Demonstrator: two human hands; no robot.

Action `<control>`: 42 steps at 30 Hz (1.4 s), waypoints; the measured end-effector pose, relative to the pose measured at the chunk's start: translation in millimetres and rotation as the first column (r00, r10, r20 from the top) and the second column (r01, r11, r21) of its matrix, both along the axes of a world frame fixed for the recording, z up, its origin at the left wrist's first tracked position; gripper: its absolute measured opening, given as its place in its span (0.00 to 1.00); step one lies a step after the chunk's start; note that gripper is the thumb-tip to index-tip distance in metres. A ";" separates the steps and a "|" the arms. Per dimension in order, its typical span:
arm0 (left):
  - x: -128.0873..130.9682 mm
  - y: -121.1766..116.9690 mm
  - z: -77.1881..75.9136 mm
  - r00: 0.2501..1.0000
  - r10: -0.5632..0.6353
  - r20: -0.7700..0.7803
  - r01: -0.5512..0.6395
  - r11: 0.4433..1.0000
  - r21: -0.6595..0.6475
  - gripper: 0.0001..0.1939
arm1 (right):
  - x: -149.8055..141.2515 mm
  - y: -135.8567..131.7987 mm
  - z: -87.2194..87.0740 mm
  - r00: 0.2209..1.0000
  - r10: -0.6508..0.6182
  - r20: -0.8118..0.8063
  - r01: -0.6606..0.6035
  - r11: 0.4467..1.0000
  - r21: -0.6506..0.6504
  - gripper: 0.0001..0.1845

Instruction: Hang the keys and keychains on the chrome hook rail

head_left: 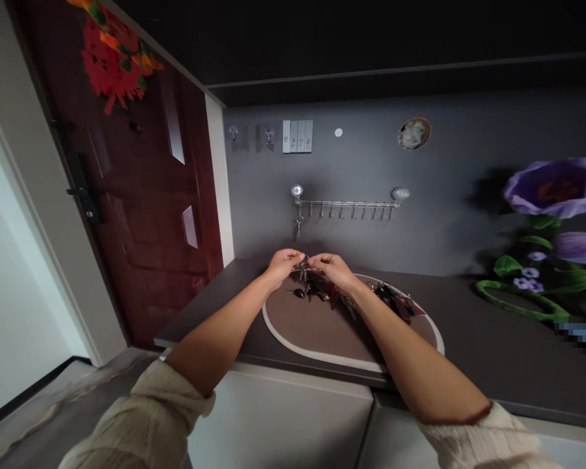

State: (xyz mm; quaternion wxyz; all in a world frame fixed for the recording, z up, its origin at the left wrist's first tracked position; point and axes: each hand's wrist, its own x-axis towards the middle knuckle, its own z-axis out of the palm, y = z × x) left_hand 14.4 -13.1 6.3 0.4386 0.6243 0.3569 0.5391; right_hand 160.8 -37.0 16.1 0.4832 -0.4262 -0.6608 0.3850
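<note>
My left hand (pixel 284 266) and my right hand (pixel 333 268) come close together above the back of an oval mat (pixel 322 332). Between their fingertips hangs a small bunch of keys (pixel 303 270), pinched from both sides. Below and beside the hands, several more keys (pixel 325 295) lie loosely on the mat, partly hidden by my right hand and forearm. Another group of dark keys (pixel 388 296) lies to the right. On the wall above, a rail with hooks (pixel 346 204) carries a single key (pixel 299 227) on its leftmost hook.
A dark shelf top (pixel 488 352) bears the mat. At right stand purple artificial flowers (pixel 557 189) with green leaves. A wall switch panel (pixel 297 137) sits above the rail. To the left is a dark red door (pixel 146 195) with a black handle (pixel 83 192). A cabinet (pixel 395 39) overhangs the shelf.
</note>
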 end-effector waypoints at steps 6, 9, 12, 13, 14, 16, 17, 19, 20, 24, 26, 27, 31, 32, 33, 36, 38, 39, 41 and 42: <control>2.1 0.2 -0.7 0.998 -0.028 0.049 0.028 1.000 0.004 0.14 | -1.1 -0.1 1.2 0.999 -0.033 0.038 0.030 0.995 0.094 0.15; 3.3 0.7 -0.3 0.999 -0.027 0.047 0.027 1.000 0.012 0.15 | 0.2 2.6 0.4 0.996 -0.037 0.087 0.022 0.986 0.163 0.14; 4.0 0.5 1.8 0.999 -0.004 0.042 0.001 0.998 0.064 0.16 | 2.0 5.8 0.3 0.991 -0.052 0.124 0.022 0.972 0.233 0.14; 4.1 0.2 2.9 0.999 0.004 0.039 -0.007 0.996 0.083 0.16 | 2.7 7.1 1.0 0.989 -0.065 0.132 0.030 0.967 0.253 0.14; 4.1 -0.2 4.0 0.999 0.011 0.035 -0.014 0.995 0.101 0.16 | 3.5 8.7 2.4 0.987 -0.084 0.139 0.043 0.962 0.271 0.13; 3.8 -1.0 6.0 0.999 0.029 0.023 -0.032 0.992 0.125 0.16 | 5.5 12.6 7.8 0.981 -0.125 0.146 0.076 0.950 0.304 0.12; 3.4 -1.1 6.7 0.999 0.042 0.015 -0.043 0.990 0.131 0.15 | 6.6 14.9 11.9 0.978 -0.144 0.149 0.091 0.943 0.319 0.12; 2.6 -0.4 6.9 0.998 0.068 0.003 -0.068 0.989 0.128 0.14 | 8.5 20.4 22.4 0.971 -0.188 0.151 0.126 0.929 0.347 0.11; 2.2 0.4 6.5 0.997 0.080 -0.001 -0.080 0.989 0.121 0.14 | 9.0 23.4 28.3 0.967 -0.208 0.147 0.144 0.923 0.356 0.11; 1.8 5.1 2.8 0.994 0.106 -0.011 -0.105 0.991 0.079 0.11 | 7.5 36.3 50.2 0.955 -0.288 0.075 0.245 0.904 0.351 0.10; 2.5 7.0 1.2 0.993 0.113 -0.019 -0.111 0.990 0.088 0.11 | 5.2 43.0 57.6 0.943 -0.331 0.043 0.298 0.892 0.339 0.09; 3.0 7.6 0.6 0.993 0.114 -0.024 -0.111 0.988 0.103 0.11 | 3.8 46.5 60.2 0.936 -0.350 0.036 0.319 0.887 0.333 0.09; 4.6 9.8 -1.1 0.991 0.125 -0.051 -0.116 0.981 0.155 0.12 | -1.5 60.6 65.8 0.913 -0.408 0.015 0.384 0.870 0.310 0.09; 4.8 10.6 -1.7 0.989 0.132 -0.062 -0.120 0.979 0.165 0.12 | -2.9 64.2 66.5 0.906 -0.423 0.013 0.400 0.865 0.303 0.09; 4.8 11.5 -2.3 0.987 0.142 -0.074 -0.127 0.976 0.176 0.12 | -4.5 67.7 66.9 0.899 -0.437 0.012 0.414 0.860 0.297 0.09; 4.5 13.9 -4.0 0.980 0.168 -0.105 -0.142 0.967 0.212 0.12 | -9.5 77.1 67.5 0.891 -0.454 -0.009 0.439 0.854 0.280 0.10; 4.4 14.6 -4.5 0.977 0.177 -0.119 -0.147 0.963 0.224 0.12 | -12.4 82.1 67.3 0.893 -0.447 -0.044 0.442 0.857 0.266 0.10; 4.4 14.5 -4.5 0.976 0.181 -0.123 -0.150 0.963 0.226 0.11 | -13.5 84.2 67.1 0.893 -0.447 -0.059 0.446 0.856 0.262 0.10; 4.4 13.9 -4.1 0.974 0.186 -0.127 -0.154 0.962 0.225 0.11 | -14.6 88.4 66.4 0.886 -0.459 -0.069 0.460 0.850 0.258 0.10; 4.3 13.4 -3.8 0.974 0.187 -0.128 -0.155 0.962 0.226 0.11 | -14.7 90.7 66.1 0.880 -0.470 -0.066 0.470 0.844 0.260 0.10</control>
